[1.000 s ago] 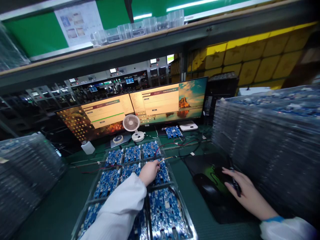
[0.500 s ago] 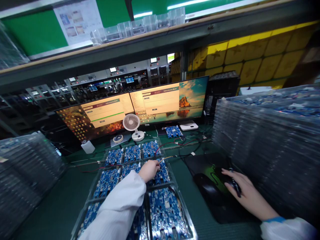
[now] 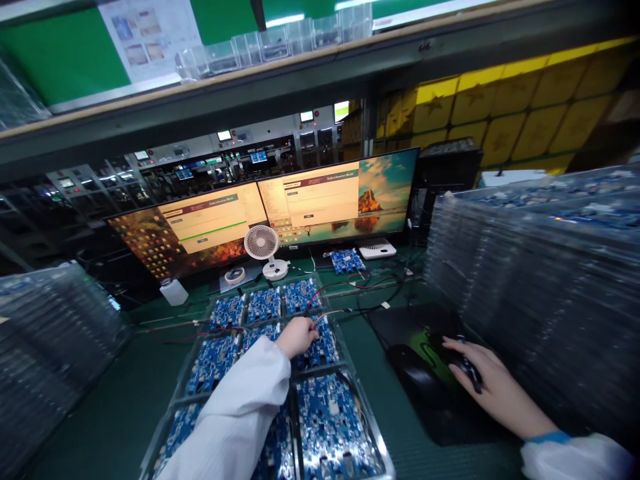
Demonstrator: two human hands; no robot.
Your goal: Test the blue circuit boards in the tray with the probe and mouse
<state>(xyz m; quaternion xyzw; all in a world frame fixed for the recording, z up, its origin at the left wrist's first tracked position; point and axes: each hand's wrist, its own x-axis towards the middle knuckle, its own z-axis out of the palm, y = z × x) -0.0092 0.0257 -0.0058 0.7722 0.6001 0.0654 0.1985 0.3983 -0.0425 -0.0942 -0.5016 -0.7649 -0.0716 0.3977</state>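
My left hand (image 3: 299, 335) reaches over a clear tray (image 3: 376, 440) of blue circuit boards, its fingers pinched on a thin cable (image 3: 327, 313) at the board (image 3: 325, 347) in the middle row, right column. The fingers hide the cable's end, so I cannot tell whether it is plugged in. On the right, my right hand (image 3: 483, 373) is curved over a dark computer mouse (image 3: 469, 372), gripping it on a black and green mouse pad (image 3: 425, 340). A second black mouse (image 3: 414, 370) lies just left of that hand.
Two monitors (image 3: 320, 197) stand behind the tray, with a small white fan (image 3: 262, 243) before them. A loose circuit board (image 3: 347, 261) and a white device (image 3: 377, 249) lie near their base. Tall stacks of clear trays (image 3: 530, 287) (image 3: 55, 333) flank the bench. A shelf (image 3: 300, 63) crosses above.
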